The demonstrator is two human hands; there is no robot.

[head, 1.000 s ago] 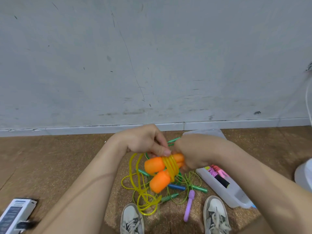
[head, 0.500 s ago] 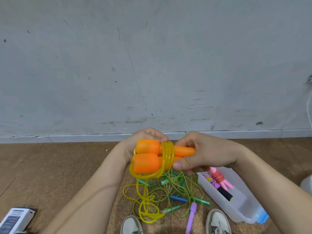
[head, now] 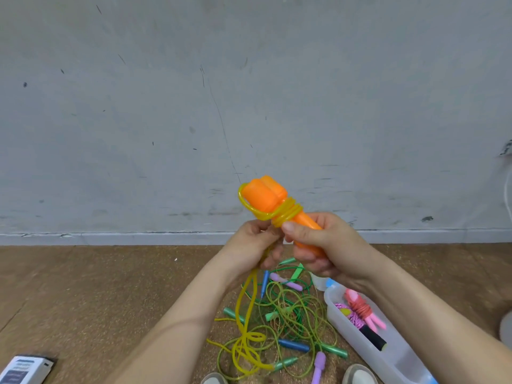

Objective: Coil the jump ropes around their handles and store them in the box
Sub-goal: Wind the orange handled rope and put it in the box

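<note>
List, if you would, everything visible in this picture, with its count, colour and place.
orange handles: two, orange, held side by side, raised in the air
yellow rope: one, yellow, some turns around the orange handles, rest hanging to the floor
green handles: several, green, floor, among tangled thin ropes
blue handles: two, blue, same tangle
purple handles: two, purple, same tangle
box: one, clear plastic, floor at right
pink rope bundle: one, pink, coiled, inside the box
black handle: one, black, inside the box
small carton: one, white and blue, floor at lower left
shoes: two, white, bottom edge
left hand: one, grips the yellow rope below the handles
right hand: one, grips the orange handles
</note>
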